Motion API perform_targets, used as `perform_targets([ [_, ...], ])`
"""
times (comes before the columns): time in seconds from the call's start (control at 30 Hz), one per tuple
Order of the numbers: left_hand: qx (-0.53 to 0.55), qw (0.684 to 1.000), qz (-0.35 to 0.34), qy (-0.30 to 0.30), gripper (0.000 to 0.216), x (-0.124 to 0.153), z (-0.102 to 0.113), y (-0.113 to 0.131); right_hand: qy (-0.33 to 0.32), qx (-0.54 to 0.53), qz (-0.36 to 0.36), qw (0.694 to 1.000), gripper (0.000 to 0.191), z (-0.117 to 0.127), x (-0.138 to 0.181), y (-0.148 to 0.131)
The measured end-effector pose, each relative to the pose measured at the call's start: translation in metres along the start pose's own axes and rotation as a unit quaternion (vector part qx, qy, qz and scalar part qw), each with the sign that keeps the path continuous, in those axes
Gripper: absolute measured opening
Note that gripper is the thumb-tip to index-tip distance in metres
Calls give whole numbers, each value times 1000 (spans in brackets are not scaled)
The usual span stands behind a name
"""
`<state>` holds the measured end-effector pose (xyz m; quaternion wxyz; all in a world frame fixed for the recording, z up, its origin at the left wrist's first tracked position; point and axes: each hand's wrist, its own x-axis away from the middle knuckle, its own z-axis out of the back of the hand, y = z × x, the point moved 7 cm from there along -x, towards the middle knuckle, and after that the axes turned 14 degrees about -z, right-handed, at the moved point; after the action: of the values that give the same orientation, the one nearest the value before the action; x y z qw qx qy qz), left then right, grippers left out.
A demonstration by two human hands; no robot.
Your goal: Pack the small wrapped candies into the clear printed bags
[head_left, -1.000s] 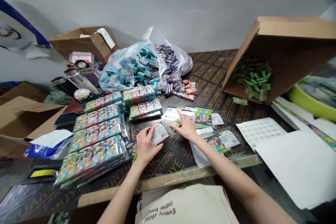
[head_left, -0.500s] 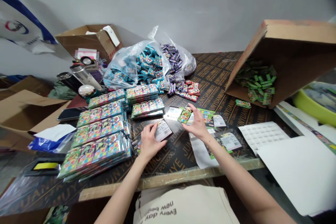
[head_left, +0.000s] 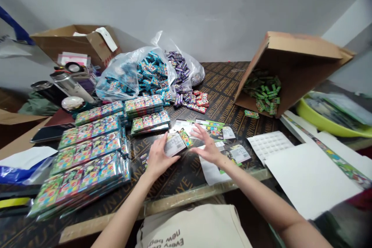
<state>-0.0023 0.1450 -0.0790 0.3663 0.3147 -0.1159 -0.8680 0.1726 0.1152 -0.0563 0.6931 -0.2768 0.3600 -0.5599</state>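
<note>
A flat card with a pale printed label (head_left: pixel 174 145) lies on the dark table, and my left hand (head_left: pixel 159 157) grips its left side between thumb and fingers. At the card's right end is a small green, colourfully printed packet (head_left: pixel 185 137). Just right of that packet, my right hand (head_left: pixel 207 146) is open, fingers spread and nothing in them. Beyond and beside the right hand lie several more printed cards with pale labels (head_left: pixel 240 153), some green.
Stacked flat packs (head_left: pixel 84 170) fill the left. Behind are plastic bags of blue packets (head_left: pixel 154 71) and purple packets (head_left: pixel 178 66), with red packets (head_left: pixel 200 100) in front. A tipped cardboard box (head_left: pixel 302 54) holds green packets at right, near white sheets (head_left: pixel 312 176).
My right hand has moved left and let go of the green packet, which now rests at the labelled card's end. My left hand stays at the card. The camera view has shifted right.
</note>
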Motion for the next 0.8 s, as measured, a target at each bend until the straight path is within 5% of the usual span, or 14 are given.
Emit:
perform_targets([
  [0.17,17,996,72,42,87,6,1,-5,25,-117,-88,989,70,-23,14,-2],
  [0.3,126,963,193,143,85,13,-1,-5,122,-339,-205,910,67,-25,7,11],
  [0.37,270,913,244,183,64,15,-14,1,132,-422,-244,863,55,-34,0,15],
  [0.47,496,773,309,247,41,18,-34,13,143,-490,-293,809,41,-44,-6,18],
  [0.6,605,623,400,292,29,26,-43,17,103,-530,-337,772,31,-46,-3,17],
  [0.7,626,582,446,266,25,27,-41,15,53,-560,-346,751,31,-46,0,13],
  [0.8,626,612,430,220,26,19,-36,11,34,-573,-355,738,31,-46,1,15],
])
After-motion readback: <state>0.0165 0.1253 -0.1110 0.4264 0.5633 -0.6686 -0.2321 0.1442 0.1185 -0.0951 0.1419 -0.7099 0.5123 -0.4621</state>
